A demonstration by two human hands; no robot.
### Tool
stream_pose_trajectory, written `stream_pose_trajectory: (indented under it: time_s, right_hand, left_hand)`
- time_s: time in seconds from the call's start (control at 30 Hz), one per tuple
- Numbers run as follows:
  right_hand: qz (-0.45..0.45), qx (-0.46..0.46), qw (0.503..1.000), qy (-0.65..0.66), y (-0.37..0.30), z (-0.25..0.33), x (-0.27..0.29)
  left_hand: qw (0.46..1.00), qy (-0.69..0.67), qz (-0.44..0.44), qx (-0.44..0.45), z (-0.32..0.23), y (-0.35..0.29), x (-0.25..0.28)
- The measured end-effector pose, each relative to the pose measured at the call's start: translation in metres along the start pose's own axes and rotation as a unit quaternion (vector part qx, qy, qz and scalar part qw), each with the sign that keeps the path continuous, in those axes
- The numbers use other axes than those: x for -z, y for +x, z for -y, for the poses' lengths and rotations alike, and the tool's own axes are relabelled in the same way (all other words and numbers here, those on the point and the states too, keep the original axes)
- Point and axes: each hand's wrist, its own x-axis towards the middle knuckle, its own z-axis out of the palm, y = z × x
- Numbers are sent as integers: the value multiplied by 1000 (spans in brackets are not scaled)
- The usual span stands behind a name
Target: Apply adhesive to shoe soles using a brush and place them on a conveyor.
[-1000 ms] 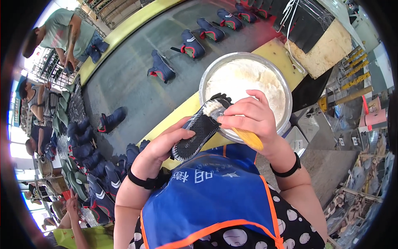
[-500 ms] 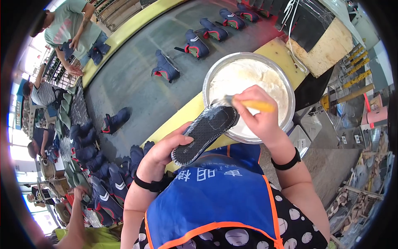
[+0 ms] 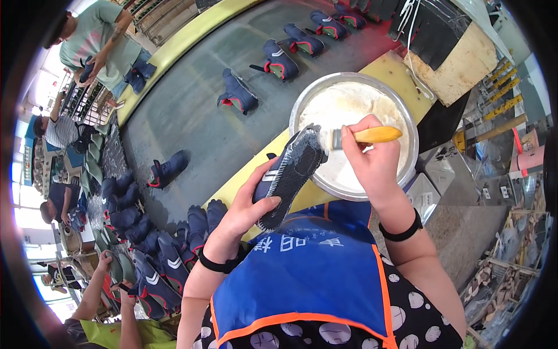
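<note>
In the head view, the left hand (image 3: 244, 200) was clamped around a dark blue shoe (image 3: 290, 174), with the thumb upon the black sole and the other fingers along the blue side. This shoe was in the air in front of the person, just beside the metal bowl (image 3: 414, 136), with its sole turned up and its far end pointing to the upper right. The right hand (image 3: 375, 163) was closed on a brush (image 3: 379, 135) with a yellow handle, and the bristles were touching the edge of the sole at that far end. The bowl, which contained a white paste (image 3: 349, 104), stood upon the yellow edge of the grey worktop (image 3: 174, 125). Farther on the worktop, several blue shoe uppers (image 3: 238, 96) with red trim were lying in a row.
</note>
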Motion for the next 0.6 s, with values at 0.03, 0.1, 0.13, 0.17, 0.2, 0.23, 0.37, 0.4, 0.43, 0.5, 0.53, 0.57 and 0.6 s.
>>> stream_pose_trajectory:
  time_s: [0.03, 0.1, 0.13, 0.17, 0.2, 0.23, 0.37, 0.4, 0.43, 0.5, 0.53, 0.57, 0.6]
  right_hand:
    - [-5, 0, 1000, 4, 0, 1, -2]
    - [10, -22, 1000, 6, 0, 3, -8]
    - [11, -19, 1000, 9, -3, 5, -12]
    - [20, -28, 999, 19, -9, 10, -14]
    - [26, -40, 998, 34, -16, 15, -17]
    - [35, -37, 998, 35, -21, 20, -20]
    - [75, -19, 990, 116, -31, 34, -25]
    - [88, -37, 992, 78, -28, 34, -22]
    - [99, -55, 993, 46, -23, 32, -18]
    - [63, -67, 995, 25, -6, 22, -14]
    - [58, -58, 997, 7, 3, 16, -11]
    - [53, -60, 997, -17, 11, 11, -9]
    - [53, -51, 997, -14, 19, 6, -6]
  left_hand:
    - [1000, 0, 0, 1, 1, 1, -1]
    - [999, -7, -8, -46, 5, 3, -2]
    - [999, -7, -16, -45, 7, 5, -2]
    - [998, -38, -27, -37, 9, 6, -2]
    - [997, -69, -40, -22, 10, 6, -3]
    - [996, -68, -46, -28, 11, 6, -2]
    - [995, -78, -57, -15, 11, 6, 2]
    - [997, -38, -45, -46, 10, 7, 4]
    - [997, 0, -32, -73, 9, 6, 6]
    - [994, 43, -21, -97, 7, 6, 8]
    - [990, 84, -11, -115, 5, 5, 9]
    - [990, 81, -9, -119, 4, 5, 10]
    - [990, 86, 3, -113, 3, 4, 10]
